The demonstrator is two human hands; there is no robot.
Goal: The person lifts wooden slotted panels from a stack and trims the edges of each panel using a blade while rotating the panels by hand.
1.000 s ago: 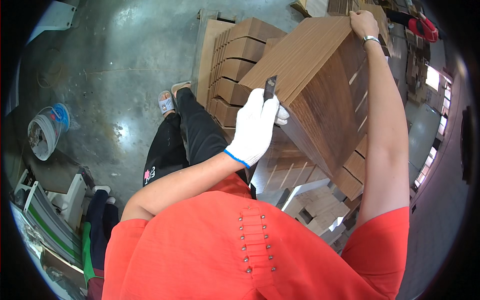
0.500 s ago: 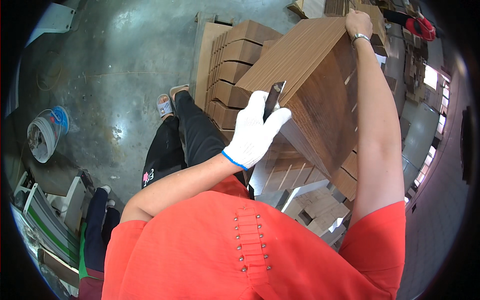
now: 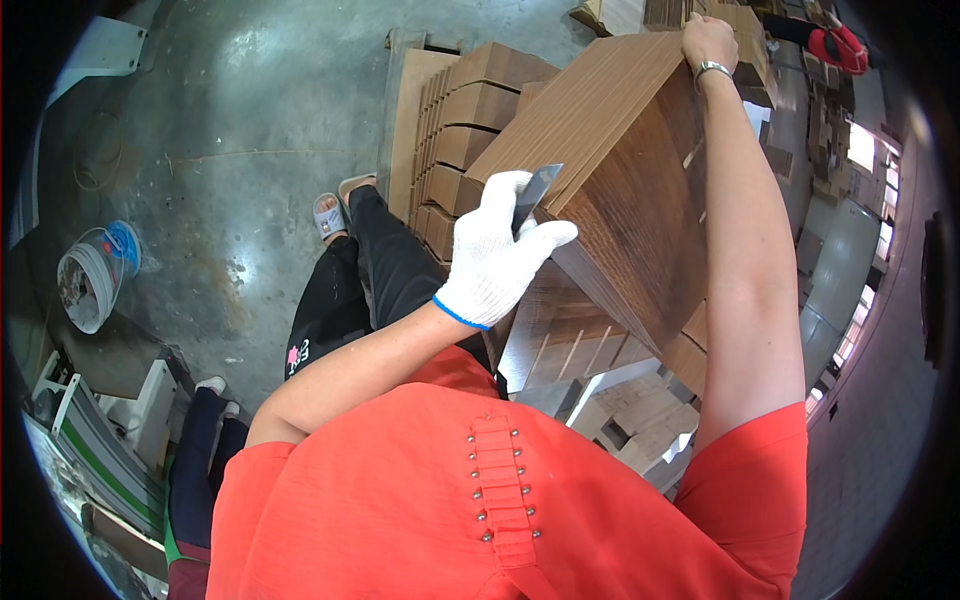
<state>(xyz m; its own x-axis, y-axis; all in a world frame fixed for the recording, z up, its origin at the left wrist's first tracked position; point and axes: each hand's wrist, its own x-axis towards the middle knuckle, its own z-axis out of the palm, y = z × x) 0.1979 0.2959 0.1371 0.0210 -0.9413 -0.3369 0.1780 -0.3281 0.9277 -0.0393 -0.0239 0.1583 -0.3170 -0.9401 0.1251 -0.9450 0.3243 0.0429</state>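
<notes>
My left hand (image 3: 495, 245), in a white knit glove with a blue cuff, is closed around a flat grey knife (image 3: 535, 198) with a slanted tip. The blade points up and away, beside the near corner of a tilted stack of brown wood-grain boards (image 3: 585, 105). My bare right hand (image 3: 710, 42), with a metal band at the wrist, reaches to the far end of that stack. Its fingers curl over the far corner, partly hidden. The large side face of the boards (image 3: 635, 195) slopes down below the top edges.
More brown boards (image 3: 470, 135) are piled in staggered bundles left of the stack. A white bucket (image 3: 85, 285) stands on the grey floor at left. Below it are a machine frame (image 3: 110, 440) and another person's legs (image 3: 200, 450). Someone in red (image 3: 838, 50) is at the far right.
My left hand with the knife has shifted slightly left and turned, showing more of the blade's flat side. My right hand stays on the far corner.
</notes>
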